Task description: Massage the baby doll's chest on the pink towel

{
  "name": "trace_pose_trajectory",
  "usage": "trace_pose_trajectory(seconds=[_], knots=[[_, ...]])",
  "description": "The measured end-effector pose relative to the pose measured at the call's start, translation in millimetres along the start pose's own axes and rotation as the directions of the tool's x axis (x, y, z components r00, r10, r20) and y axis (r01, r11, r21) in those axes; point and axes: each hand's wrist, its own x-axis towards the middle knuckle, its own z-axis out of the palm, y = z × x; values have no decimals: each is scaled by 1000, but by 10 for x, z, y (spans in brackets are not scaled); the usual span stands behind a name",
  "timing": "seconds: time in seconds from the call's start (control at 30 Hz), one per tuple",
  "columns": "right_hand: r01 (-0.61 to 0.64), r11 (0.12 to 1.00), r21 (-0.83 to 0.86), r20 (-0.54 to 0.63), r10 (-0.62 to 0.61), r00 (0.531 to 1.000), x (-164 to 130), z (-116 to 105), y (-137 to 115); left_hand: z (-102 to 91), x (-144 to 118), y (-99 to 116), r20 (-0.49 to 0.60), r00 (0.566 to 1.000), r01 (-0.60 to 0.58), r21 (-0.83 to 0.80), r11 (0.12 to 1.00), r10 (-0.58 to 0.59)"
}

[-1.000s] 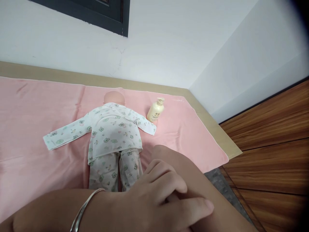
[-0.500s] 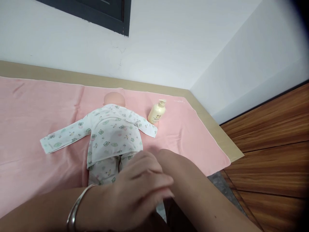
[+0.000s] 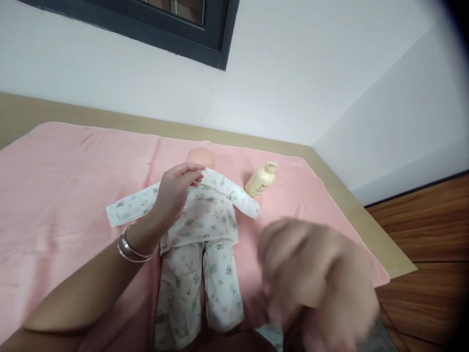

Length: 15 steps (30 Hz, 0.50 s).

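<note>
A doll lies on the pink mat, its bare rounded head [image 3: 201,156] showing above a white patterned long-sleeved top [image 3: 205,215]. Matching trousers [image 3: 183,283] extend below. No doll hands show at the flat sleeve ends. My left hand [image 3: 178,188], with silvery bangles [image 3: 128,247] at the wrist, is over the top's shoulder by the collar. Its fingers are loosely bent with nothing visible in them; whether they touch the cloth I cannot tell. Blurred by motion, my right hand [image 3: 315,278] is bent in the foreground, right of the trousers.
A cream pump bottle [image 3: 261,180] stands on the pink mat [image 3: 84,186], just beyond one sleeve. The mat covers a light wooden surface [image 3: 146,117] against a white wall [image 3: 271,83]. A dark window frame [image 3: 216,44] is above; wood-grain panels [image 3: 432,220] stand at right.
My hands, close together in front of the trousers before, have parted. The left went up to the collar, the right moved rightward. The view has shifted, showing more of the trousers.
</note>
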Motion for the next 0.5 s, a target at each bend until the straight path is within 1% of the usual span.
trace_pose_trajectory(seconds=[0.03,0.07,0.1,0.13,0.17,0.2,0.27,0.3,0.33,0.37,0.4,0.43,0.5], knots=[[112,986,121,-71,-104,992,70,-77,108,-23,38,-17,5,1000,12,17,1000,-12],[183,963,197,-154,-154,976,135,-140,219,-43,67,-38,14,1000,27,51,998,-28],[163,961,225,-275,-98,956,194,-183,330,-59,89,-62,24,999,39,101,994,-42],[109,966,236,-361,-17,933,246,-199,439,-73,105,-90,39,998,44,168,985,-51],[27,972,233,-433,79,898,292,-187,547,-86,118,-121,50,998,35,248,968,-49],[-76,973,220,-492,178,852,334,-146,656,-97,129,-157,58,998,9,339,941,-30],[-280,945,170,-569,326,755,413,8,885,-119,157,-238,67,996,-83,530,844,56],[-368,920,134,-592,372,715,454,112,1003,-129,177,-284,74,991,-133,613,779,111],[-445,891,93,-589,410,697,495,229,1120,-139,203,-335,85,983,-177,680,711,163],[-508,860,51,-556,447,701,537,352,1231,-148,233,-389,100,974,-211,731,649,204],[-553,833,5,-502,481,719,579,478,1331,-155,267,-447,122,966,-238,766,597,229],[-578,815,-44,-444,503,742,620,601,1416,-162,301,-509,143,958,-261,790,555,248],[-573,804,-161,-342,499,796,689,822,1537,-174,365,-634,188,940,-310,821,479,285]])
